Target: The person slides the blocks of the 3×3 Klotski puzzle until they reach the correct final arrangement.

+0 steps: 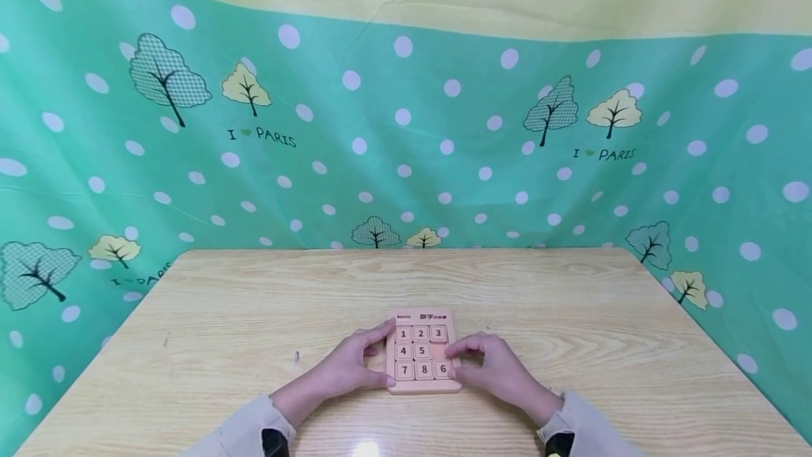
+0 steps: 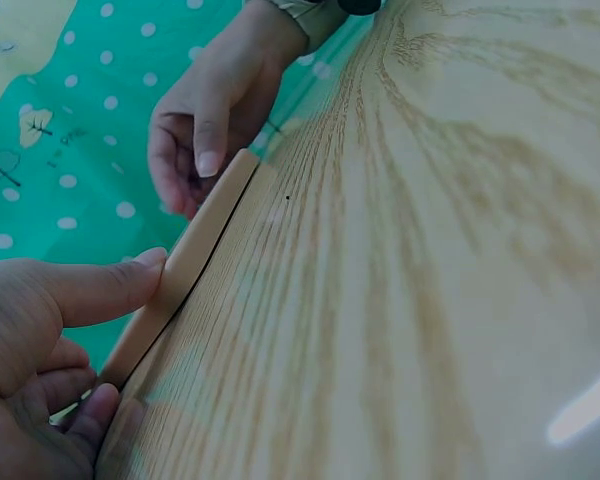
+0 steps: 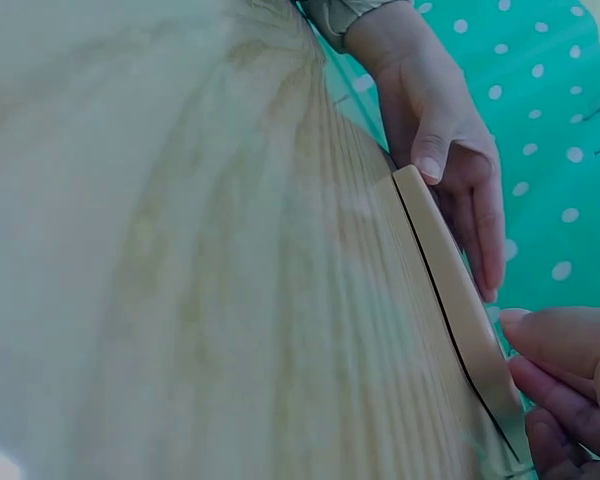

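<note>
A pink number slide puzzle (image 1: 423, 386) lies flat on the wooden table. Its tiles read 1, 2, 3 on top, then 4, 5 and a bare slot at the right, then 7, 8, 6 below. My left hand (image 1: 355, 362) grips the left side of the board, thumb at the lower corner and fingers towards the upper one. At the right edge, my right hand (image 1: 491, 367) has its thumb beside the 6 tile (image 1: 443, 369) and its index fingertip over the bare slot. Both wrist views show the board's side edge (image 2: 187, 265) low on the table, its tiles hidden.
The wooden table (image 1: 254, 302) spreads out on all sides of the puzzle. Behind it and along both sides hangs a green curtain (image 1: 406, 147) with white dots and printed trees. A light glare (image 1: 366, 448) shows at the table's near edge.
</note>
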`<state>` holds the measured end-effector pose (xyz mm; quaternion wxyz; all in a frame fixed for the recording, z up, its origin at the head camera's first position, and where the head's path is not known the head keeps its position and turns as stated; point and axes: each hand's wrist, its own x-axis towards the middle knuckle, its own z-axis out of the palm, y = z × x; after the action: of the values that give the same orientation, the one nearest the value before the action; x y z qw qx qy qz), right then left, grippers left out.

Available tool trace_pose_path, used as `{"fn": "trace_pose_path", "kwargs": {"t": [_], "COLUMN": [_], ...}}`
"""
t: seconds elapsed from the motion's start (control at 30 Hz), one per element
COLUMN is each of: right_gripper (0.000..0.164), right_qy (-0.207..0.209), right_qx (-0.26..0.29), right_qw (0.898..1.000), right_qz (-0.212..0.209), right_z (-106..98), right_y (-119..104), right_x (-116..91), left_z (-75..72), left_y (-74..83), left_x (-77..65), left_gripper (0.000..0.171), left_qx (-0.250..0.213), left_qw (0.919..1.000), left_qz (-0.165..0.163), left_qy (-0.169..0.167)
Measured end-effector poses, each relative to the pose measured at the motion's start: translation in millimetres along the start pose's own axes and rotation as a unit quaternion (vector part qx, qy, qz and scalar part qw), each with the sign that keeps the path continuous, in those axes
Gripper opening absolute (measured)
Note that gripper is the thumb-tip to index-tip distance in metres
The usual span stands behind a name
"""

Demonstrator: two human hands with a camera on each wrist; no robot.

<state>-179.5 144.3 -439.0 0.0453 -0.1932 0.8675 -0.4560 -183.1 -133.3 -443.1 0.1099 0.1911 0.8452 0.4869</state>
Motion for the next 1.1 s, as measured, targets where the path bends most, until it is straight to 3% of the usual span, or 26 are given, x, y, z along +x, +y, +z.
{"fn": "trace_pose_path", "kwargs": {"t": [0.5,1.1], "right_gripper": [0.022,0.023], "right_qy": [-0.011,-0.001], "right_qx": [-0.004,-0.015], "right_qw": [1.000,0.999], "right_qz": [-0.023,-0.034], "right_z": [0,2], "right_y": [1,3], "right_x": [-5,6], "left_z": [0.4,-0.4], "left_y": [-0.8,1.2], "left_x": [1.4,0.3], "left_gripper": [0.095,0.096], "left_qx": [-0.010,-0.003], "left_qw": [0.9999,1.0000], "left_qz": [0.001,-0.006], "left_qy": [-0.004,-0.003]}}
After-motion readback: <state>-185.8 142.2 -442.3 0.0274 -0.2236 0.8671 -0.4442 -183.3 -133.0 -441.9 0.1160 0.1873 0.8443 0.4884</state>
